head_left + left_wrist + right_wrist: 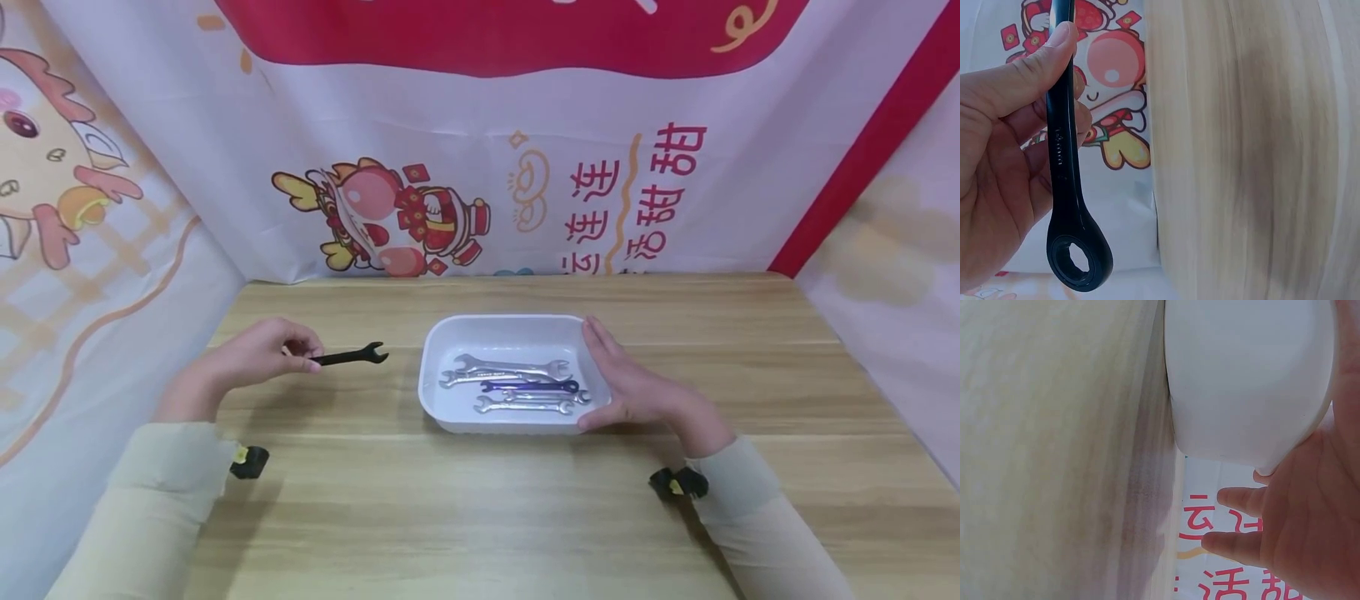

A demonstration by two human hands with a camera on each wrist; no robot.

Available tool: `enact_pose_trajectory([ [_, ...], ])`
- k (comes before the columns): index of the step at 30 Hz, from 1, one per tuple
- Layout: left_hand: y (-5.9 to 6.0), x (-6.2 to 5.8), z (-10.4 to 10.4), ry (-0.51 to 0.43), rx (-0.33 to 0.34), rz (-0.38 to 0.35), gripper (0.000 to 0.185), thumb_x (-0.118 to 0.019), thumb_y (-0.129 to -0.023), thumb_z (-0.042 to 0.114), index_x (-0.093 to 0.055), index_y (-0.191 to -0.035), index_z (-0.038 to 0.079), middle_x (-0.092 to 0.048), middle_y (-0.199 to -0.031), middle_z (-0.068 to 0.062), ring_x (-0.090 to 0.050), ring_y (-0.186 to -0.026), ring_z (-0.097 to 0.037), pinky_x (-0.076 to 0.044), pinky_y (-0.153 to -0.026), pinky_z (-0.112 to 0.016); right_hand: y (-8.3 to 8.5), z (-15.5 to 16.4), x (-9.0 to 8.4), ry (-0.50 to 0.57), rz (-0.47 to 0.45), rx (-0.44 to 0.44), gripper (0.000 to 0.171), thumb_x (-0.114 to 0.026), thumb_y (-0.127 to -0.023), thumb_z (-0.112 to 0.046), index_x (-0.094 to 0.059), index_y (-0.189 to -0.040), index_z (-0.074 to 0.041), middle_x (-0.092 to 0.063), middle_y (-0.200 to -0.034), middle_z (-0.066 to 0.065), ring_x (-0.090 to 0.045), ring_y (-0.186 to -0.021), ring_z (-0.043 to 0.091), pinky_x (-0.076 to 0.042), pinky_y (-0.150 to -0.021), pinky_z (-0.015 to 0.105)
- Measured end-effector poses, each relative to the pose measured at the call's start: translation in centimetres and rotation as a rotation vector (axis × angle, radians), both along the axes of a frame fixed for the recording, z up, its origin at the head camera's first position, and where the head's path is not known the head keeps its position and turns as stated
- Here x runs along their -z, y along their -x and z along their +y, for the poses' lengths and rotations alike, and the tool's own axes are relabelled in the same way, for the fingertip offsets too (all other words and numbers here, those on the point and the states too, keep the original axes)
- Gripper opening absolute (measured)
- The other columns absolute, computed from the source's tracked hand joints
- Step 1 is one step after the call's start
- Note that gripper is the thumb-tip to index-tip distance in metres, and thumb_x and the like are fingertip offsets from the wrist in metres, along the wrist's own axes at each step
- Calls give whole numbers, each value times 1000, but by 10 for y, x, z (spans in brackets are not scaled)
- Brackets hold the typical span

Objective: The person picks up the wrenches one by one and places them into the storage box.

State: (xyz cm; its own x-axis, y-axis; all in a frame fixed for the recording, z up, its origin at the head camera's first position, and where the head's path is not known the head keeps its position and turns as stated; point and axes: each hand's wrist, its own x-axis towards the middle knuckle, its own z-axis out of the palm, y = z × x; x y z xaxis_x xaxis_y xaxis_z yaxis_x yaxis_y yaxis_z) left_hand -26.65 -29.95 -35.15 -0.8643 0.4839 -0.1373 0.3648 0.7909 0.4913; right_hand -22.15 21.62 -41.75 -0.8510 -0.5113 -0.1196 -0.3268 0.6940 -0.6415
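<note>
Wooden tabletop (pixel 495 508) here: my left hand (pixel 251 360) pinches the slim black metal combination wrench (pixel 349 357) mid-shank, left of the white plastic tray (pixel 450 350). Feels stiff, probably slick and end-heavy, so I'd grip nearer the middle. My right hand (pixel 637 387) lies flat-fingered against the tray's side.

The wrench (pixel 349 357) held at the left is plain black. The tray (pixel 450 417) is white; inside it lie silver wrenches (pixel 510 368) and one dark blue or purple wrench (pixel 531 387) (hard to tell which). The table (pixel 480 517) is pale wood with streaky grain. Both sleeves (pixel 142 517) are cream. The far backdrop (pixel 675 83) is white with red bands, red lettering and a red-and-yellow cartoon figure (pixel 390 217).
</note>
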Motion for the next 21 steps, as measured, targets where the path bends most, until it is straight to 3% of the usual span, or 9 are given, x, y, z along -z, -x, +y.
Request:
enact_pose_trajectory([
  [5,1,0,8,-4,13,8,4,-74,-89,13,-71,-91,11,-64,-82,1,-53,-76,-14,-48,-65,-25,1,-1,2,3,20,-5,145,-89,-68,-48,18,-157,-7,28,-163,9,12,-153,39,-10,-122,59],
  [21,8,-3,41,7,70,-6,8,-75,-88,18,-72,-91,11,-65,-84,1,-55,-82,-17,-51,-74,-31,1,0,1,-4,11,-5,143,-87,-69,-49,20,-157,-12,29,-163,6,13,-154,38,-9,-122,58],
])
